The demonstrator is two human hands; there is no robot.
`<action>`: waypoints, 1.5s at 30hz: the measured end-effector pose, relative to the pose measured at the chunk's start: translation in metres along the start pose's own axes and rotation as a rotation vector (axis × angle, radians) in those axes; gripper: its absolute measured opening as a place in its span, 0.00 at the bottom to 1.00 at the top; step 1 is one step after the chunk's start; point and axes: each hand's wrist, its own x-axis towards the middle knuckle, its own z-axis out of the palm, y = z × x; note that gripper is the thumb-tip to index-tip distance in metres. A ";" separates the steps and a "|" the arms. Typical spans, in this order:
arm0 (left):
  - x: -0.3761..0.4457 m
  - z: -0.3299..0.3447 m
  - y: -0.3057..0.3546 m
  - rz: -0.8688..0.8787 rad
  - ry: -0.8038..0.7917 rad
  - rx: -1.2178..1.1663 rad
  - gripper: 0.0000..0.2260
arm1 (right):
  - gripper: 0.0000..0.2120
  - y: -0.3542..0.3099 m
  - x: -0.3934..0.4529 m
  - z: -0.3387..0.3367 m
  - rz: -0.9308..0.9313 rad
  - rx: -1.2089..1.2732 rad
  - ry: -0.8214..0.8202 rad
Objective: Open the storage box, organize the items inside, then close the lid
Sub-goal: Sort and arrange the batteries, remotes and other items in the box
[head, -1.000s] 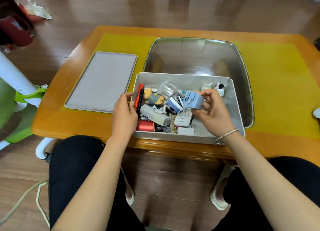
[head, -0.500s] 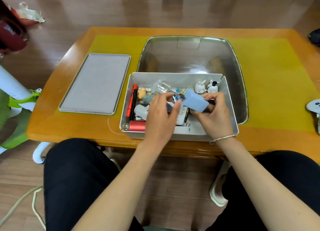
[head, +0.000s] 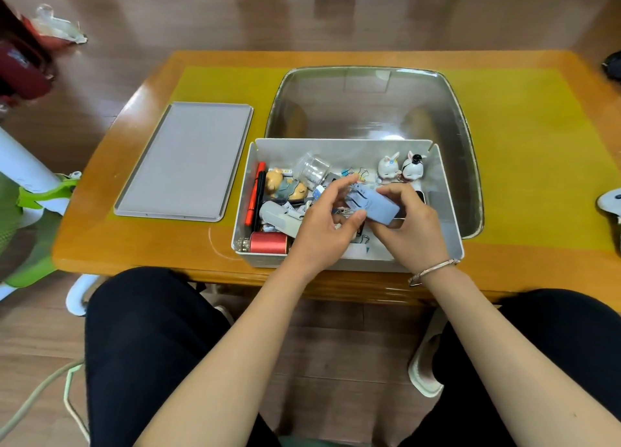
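Note:
The open grey storage box [head: 447, 218] sits at the table's near edge, full of small items. Its flat grey lid [head: 188, 157] lies on the table to the left. Above the box's middle, my right hand [head: 410, 228] holds a light blue plug-like block [head: 376, 206] from the right. My left hand [head: 322, 225] pinches the block's left end with thumb and fingers. Inside the box lie a red pen [head: 252, 198], a red thread spool [head: 268, 242], a bear figurine [head: 284, 188], a clear jar [head: 311, 171] and two rabbit figurines [head: 400, 170].
A large clear plastic tub [head: 369, 110] stands right behind the box on the yellow mat [head: 524, 151]. A white object [head: 610, 201] lies at the table's right edge. A green and white chair [head: 30, 198] stands to the left of the table.
My left hand left the box's left wall, moved right and took hold of the blue block's left end. My right hand kept the block over the box's middle.

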 end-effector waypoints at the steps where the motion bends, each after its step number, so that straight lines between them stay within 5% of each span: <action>1: 0.000 -0.001 0.000 -0.022 0.000 -0.043 0.22 | 0.21 0.000 0.000 0.000 -0.009 0.004 0.003; 11: 0.006 0.000 -0.004 -0.088 0.117 -0.111 0.17 | 0.20 -0.001 -0.002 -0.002 -0.110 -0.080 0.142; 31: 0.008 0.006 -0.007 -0.146 0.203 -0.086 0.17 | 0.20 -0.001 -0.003 -0.002 -0.116 -0.125 0.127; 38: 0.001 0.011 -0.009 0.079 0.370 0.271 0.11 | 0.20 0.000 -0.004 -0.002 -0.124 -0.090 0.085; 45: 0.001 0.008 -0.008 0.180 0.168 0.357 0.24 | 0.24 -0.002 -0.002 -0.004 0.046 0.062 0.109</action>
